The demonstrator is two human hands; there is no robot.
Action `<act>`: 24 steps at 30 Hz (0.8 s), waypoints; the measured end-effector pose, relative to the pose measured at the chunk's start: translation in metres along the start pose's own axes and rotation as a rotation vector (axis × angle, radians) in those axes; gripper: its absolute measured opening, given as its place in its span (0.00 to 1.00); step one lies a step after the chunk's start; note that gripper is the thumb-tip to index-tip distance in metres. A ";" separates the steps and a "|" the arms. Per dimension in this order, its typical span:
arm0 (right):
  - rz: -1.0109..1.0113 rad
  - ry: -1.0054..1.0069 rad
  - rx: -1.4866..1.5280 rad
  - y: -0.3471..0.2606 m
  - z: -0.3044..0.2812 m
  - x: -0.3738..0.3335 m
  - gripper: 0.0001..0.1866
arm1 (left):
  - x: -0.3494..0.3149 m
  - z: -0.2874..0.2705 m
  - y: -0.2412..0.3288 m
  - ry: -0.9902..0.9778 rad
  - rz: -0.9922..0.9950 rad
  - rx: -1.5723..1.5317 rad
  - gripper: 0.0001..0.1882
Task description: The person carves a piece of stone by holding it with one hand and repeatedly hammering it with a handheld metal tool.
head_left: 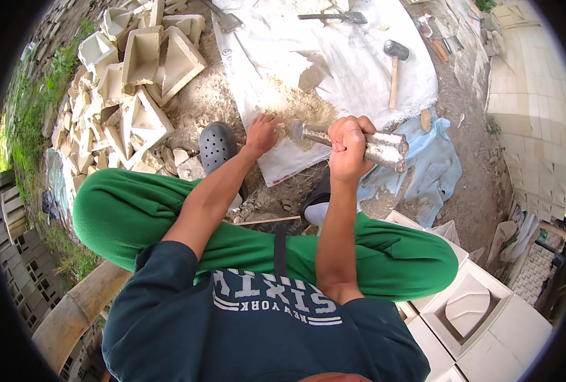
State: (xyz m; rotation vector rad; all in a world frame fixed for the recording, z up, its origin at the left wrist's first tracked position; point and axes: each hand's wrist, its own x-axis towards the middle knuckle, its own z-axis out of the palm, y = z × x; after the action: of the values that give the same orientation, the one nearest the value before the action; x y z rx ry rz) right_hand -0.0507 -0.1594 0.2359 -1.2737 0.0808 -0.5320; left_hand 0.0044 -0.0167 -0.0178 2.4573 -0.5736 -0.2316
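My right hand (348,149) is wrapped round a dusty metal tool (385,151), with a flat, blade-like end pointing left and a thick, ridged end jutting out to the right. Just left of that blade end is my left hand (262,134), low over the near edge of a white sheet (276,167). Its fingers are curled and closed; what they hold, if anything, is hidden. Pale dust and crumbs (308,109) lie on the sheet beyond both hands. A pale stone chunk (309,77) sits farther out.
A mallet (395,73) and a dark-headed tool (334,17) lie on the sheet. Broken hollow stone blocks (144,57) are heaped at far left. A blue cloth (423,169) is crumpled at right. Near right stand pale square blocks (487,337). A bamboo pole (79,305) runs at near left.
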 end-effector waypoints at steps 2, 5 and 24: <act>0.023 -0.022 0.014 0.003 0.008 -0.002 0.10 | -0.004 0.004 -0.008 0.086 -0.071 -0.017 0.17; 0.024 -0.014 -0.101 0.038 0.005 -0.004 0.12 | -0.006 0.006 -0.010 0.164 -0.159 -0.071 0.17; 0.112 -0.035 -0.013 0.079 0.003 0.001 0.12 | -0.030 0.021 -0.014 0.187 -0.268 -0.126 0.16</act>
State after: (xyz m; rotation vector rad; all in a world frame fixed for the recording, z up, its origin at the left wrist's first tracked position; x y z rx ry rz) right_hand -0.0228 -0.1422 0.1640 -1.2822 0.1257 -0.4135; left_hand -0.0231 -0.0035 -0.0421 2.3945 -0.1439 -0.1367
